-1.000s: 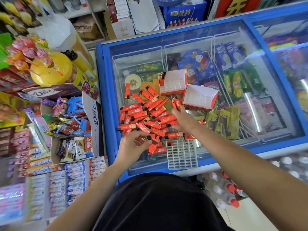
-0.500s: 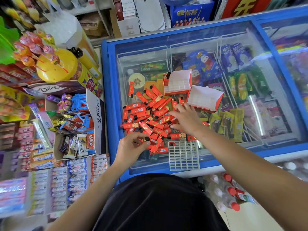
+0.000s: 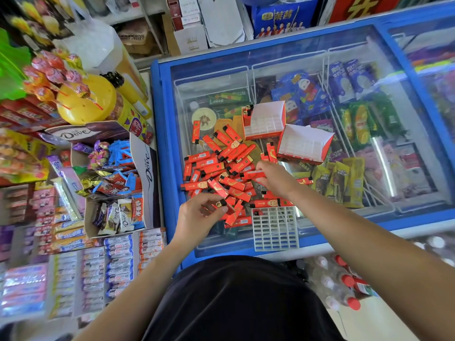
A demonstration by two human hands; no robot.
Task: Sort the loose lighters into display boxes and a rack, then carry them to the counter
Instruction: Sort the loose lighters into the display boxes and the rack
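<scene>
The left hand [image 3: 197,217] is pinching a black-capped lighter [image 3: 222,203] in its fingers beside the pile [image 3: 221,168]; the right hand [image 3: 277,179] is clamping fingers round a red lighter [image 3: 253,174].

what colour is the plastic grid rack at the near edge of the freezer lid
White; the plastic grid rack shows best in the head view.
</scene>
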